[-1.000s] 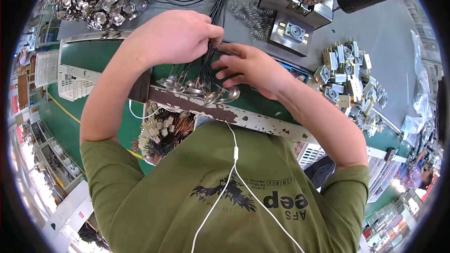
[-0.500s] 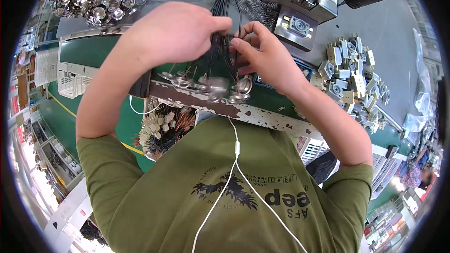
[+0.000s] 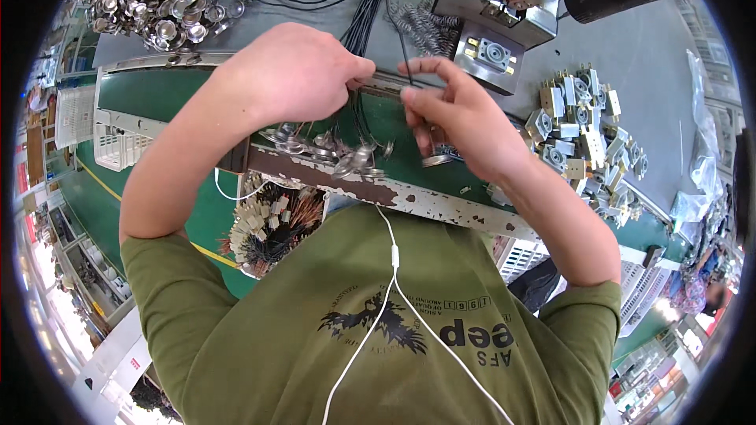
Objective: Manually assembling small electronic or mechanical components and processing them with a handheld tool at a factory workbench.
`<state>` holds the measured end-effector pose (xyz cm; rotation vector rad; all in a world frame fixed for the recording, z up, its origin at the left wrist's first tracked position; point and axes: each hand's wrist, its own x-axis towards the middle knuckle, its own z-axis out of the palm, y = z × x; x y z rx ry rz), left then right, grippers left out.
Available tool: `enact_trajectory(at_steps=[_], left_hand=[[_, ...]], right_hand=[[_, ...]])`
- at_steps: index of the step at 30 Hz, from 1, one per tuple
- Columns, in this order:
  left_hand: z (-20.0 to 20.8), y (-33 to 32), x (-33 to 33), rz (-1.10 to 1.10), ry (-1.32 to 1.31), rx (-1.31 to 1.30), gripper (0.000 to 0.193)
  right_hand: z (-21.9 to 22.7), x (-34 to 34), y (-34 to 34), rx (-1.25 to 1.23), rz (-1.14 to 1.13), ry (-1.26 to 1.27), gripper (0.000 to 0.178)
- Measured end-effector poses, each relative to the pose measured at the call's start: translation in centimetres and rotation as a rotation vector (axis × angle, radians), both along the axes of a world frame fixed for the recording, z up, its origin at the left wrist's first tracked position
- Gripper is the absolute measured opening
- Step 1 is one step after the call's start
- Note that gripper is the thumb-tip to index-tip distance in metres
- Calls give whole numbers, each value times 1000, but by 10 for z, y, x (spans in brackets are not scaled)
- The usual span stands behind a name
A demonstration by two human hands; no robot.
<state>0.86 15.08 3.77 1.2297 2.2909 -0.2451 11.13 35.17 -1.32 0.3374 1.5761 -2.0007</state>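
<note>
Olive-green T-shirt (image 3: 398, 386), short sleeves (image 3: 175, 295); black bird print (image 3: 387, 327), black lettering (image 3: 476, 336); white forked cord (image 3: 395, 256).

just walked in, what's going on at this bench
The person's left hand grip is closed on a bundle of thin black wires, with round silver metal caps nearer the body. The right hand grip pinches a single thin black wire apart from the bundle. Grey metal coil springs lie loose on the grey bench top.
</note>
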Motion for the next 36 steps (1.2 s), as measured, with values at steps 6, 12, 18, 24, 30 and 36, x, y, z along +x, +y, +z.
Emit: enact_trajectory(at_steps=[6,12,18,24,30,36], left_hand=[[-40,-10,-2,-91,100,403,14],[-37,-11,-6,-129,50,459,13],[-12,23,-18,-111,115,934,13],[-35,82,-14,-224,70,1001,13],[-46,98,-19,-254,141,889,13],[-48,104,-18,-316,218,870,11]], right_hand=[[17,19,-3,-118,-17,-23,39],[22,48,4,-64,2,-37,49],[34,29,60,520,335,104,39],[18,46,57,538,247,132,39],[29,52,54,449,164,236,61],[25,59,54,490,187,375,69]])
